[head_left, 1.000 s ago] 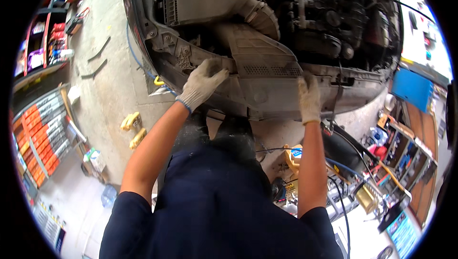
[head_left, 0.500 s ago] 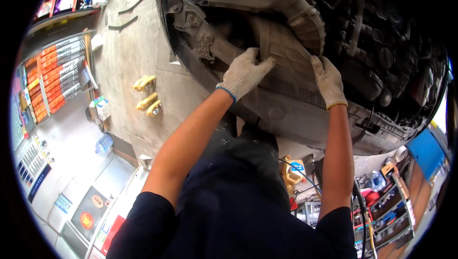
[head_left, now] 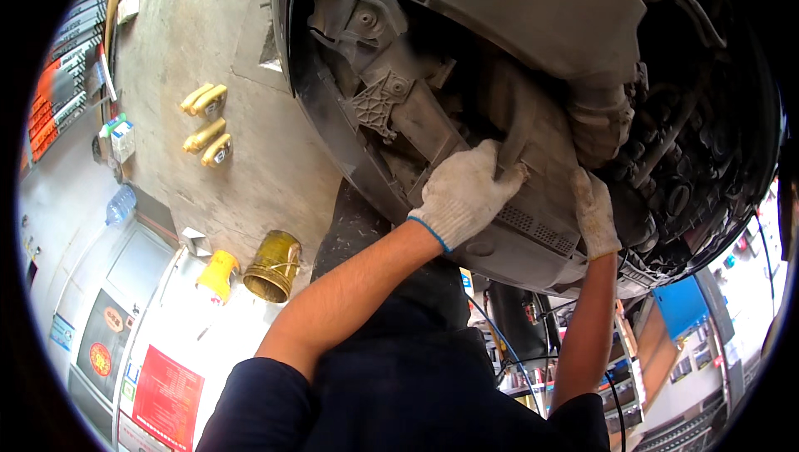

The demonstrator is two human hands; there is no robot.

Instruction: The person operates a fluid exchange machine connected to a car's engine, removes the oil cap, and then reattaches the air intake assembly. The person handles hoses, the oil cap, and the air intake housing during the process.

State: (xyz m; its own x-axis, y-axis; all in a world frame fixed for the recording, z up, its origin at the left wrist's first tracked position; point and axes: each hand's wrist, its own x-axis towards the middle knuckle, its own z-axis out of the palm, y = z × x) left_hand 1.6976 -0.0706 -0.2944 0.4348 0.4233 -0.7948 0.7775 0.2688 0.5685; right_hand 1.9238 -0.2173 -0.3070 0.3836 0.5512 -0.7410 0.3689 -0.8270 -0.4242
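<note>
A dusty grey plastic cover panel (head_left: pixel 549 156) with a perforated strip lies across the front of a car's open engine bay. My left hand (head_left: pixel 466 194), in a white knit glove with a blue cuff, grips its left side. The thumb lies over the top, while the other fingertips are partly hidden beyond the edge. My right hand (head_left: pixel 597 215), in a similar but dirtier glove, closes on the panel's right end, just below a ribbed air duct (head_left: pixel 601 123). What its fingers touch underneath is hidden.
A large air filter housing (head_left: pixel 533 15) sits beyond the panel, with dark engine parts (head_left: pixel 678 194) to the right. Metal bracketry (head_left: pixel 387 102) is left of my left hand. Several yellow bottles (head_left: pixel 204 136) and a stained bucket (head_left: pixel 273 265) stand on the floor at left.
My view has shifted and come nearer to the engine bay, so the bucket now shows at left. Both hands stay on the panel in much the same places.
</note>
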